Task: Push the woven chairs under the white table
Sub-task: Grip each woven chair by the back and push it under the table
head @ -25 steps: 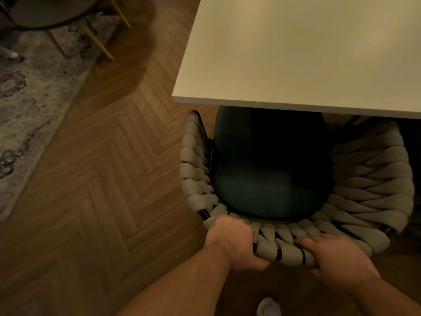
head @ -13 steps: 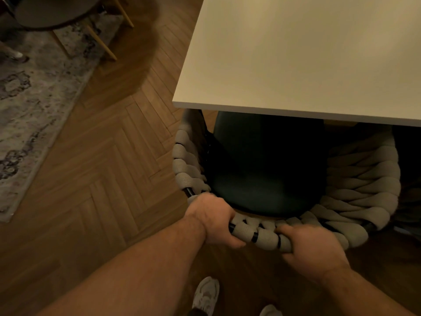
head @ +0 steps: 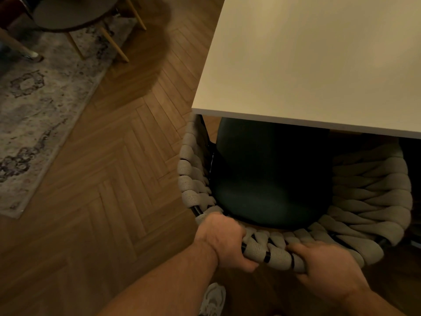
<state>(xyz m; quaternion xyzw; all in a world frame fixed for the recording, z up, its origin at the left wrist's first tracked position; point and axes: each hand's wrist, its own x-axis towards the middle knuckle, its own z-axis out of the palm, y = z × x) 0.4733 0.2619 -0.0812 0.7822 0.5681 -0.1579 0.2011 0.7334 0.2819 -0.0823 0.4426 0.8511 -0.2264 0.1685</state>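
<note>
Chunky woven chair point(head: 373, 190) in left hand point(head: 224, 240), right hand point(head: 328, 267)

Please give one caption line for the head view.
The left hand and right hand grip the woven chair, its seat partly under the white table.

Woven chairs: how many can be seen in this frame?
1. The woven chair stands at the near edge of the white table, seat partly under the tabletop, left hand and right hand gripping its back rim. Others may be hidden beyond the frame.
</note>
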